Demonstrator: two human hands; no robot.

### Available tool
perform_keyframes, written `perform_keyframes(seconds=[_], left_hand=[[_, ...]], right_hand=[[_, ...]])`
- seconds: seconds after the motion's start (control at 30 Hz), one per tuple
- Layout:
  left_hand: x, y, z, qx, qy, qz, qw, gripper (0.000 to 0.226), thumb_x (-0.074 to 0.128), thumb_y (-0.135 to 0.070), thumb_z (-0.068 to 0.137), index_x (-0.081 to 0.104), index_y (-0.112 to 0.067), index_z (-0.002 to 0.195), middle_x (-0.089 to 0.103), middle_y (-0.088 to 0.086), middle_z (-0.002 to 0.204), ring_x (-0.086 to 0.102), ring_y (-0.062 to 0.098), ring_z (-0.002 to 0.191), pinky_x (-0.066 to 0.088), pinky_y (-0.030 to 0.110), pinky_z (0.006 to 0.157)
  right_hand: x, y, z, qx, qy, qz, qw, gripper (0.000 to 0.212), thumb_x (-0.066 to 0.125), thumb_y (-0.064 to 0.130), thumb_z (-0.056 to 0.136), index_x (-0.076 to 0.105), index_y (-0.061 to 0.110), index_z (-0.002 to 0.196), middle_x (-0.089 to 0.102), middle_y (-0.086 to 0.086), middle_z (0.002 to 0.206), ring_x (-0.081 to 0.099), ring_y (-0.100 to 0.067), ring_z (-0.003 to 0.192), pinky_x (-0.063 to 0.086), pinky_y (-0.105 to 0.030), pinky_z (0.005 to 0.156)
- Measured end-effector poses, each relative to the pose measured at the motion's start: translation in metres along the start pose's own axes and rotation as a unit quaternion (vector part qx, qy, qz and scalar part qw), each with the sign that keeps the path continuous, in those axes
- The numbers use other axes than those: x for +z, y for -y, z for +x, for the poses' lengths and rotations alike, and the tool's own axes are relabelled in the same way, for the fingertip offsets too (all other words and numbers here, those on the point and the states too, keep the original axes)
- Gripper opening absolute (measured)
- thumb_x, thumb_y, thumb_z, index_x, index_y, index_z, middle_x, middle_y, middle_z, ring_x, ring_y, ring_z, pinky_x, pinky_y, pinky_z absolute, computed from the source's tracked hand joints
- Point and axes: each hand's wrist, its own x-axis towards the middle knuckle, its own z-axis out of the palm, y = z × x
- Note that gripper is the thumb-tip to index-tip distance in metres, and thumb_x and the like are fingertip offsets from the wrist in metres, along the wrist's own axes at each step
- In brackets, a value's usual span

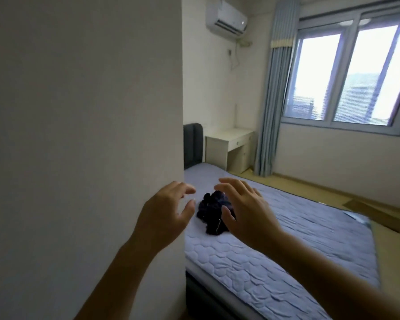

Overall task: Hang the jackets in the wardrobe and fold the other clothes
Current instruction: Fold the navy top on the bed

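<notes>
A crumpled dark navy garment (211, 210) lies in a heap on the blue quilted mattress (275, 250) of the bed. Both my arms are stretched forward in the air. My left hand (166, 213) hovers in front of the wall edge, fingers spread and relaxed, holding nothing. My right hand (245, 211) hovers over the bed with its fingers spread, also holding nothing, and covers the garment's right side from view. Neither hand touches the garment. No wardrobe or hanger is in view.
A large plain wall (83, 135) fills the left half of the view, ending at a corner beside the bed. Beyond stand a dark headboard (193, 144), a white desk (229, 146), blue curtain (275, 100), window (351, 75) and air conditioner (226, 17). Cardboard (379, 214) lies on the floor.
</notes>
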Motion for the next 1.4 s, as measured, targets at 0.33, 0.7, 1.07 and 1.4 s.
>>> perform_keyframes(seconds=[0.33, 0.7, 1.07, 1.4], left_hand=[[0.212, 0.034, 0.144, 0.014, 0.101, -0.094, 0.99, 0.015, 0.06, -0.022, 0.088, 0.065, -0.019, 0.103, 0.064, -0.007, 0.098, 0.057, 0.005, 0.086, 0.037, 0.006, 0.069], [0.477, 0.134, 0.228, -0.136, 0.226, -0.037, 0.964, 0.013, 0.056, -0.02, 0.089, 0.062, -0.02, 0.1, 0.057, -0.008, 0.104, 0.057, 0.015, 0.095, 0.044, 0.027, 0.07], [0.742, 0.339, 0.286, -0.145, 0.408, 0.137, 0.891, 0.026, 0.046, -0.028, 0.092, 0.052, -0.021, 0.117, 0.047, -0.002, 0.12, 0.049, 0.016, 0.111, 0.045, 0.029, 0.08], [0.917, 0.504, 0.293, -0.147, 0.449, 0.185, 0.862, 0.055, 0.055, -0.023, 0.088, 0.031, -0.021, 0.136, 0.022, 0.002, 0.148, 0.039, 0.023, 0.123, 0.044, 0.031, 0.083]], right_hand=[[0.082, -0.205, 0.033, 0.142, 0.067, -0.034, 0.987, 0.04, 0.054, 0.026, 0.091, 0.048, 0.021, 0.13, 0.046, 0.001, 0.139, 0.046, -0.017, 0.126, 0.038, -0.03, 0.103], [0.256, -0.448, 0.088, 0.266, 0.228, 0.03, 0.936, 0.044, 0.049, 0.02, 0.092, 0.041, 0.021, 0.135, 0.042, 0.001, 0.138, 0.044, -0.02, 0.121, 0.042, -0.032, 0.093], [0.518, -0.602, 0.141, 0.293, 0.31, 0.014, 0.904, 0.048, 0.051, 0.022, 0.093, 0.034, 0.024, 0.138, 0.04, 0.001, 0.135, 0.041, -0.022, 0.122, 0.045, -0.034, 0.088], [0.744, -0.644, 0.142, 0.317, 0.317, 0.063, 0.892, 0.063, 0.053, 0.021, 0.092, 0.023, 0.028, 0.147, 0.032, 0.006, 0.144, 0.038, -0.02, 0.127, 0.045, -0.032, 0.093]])
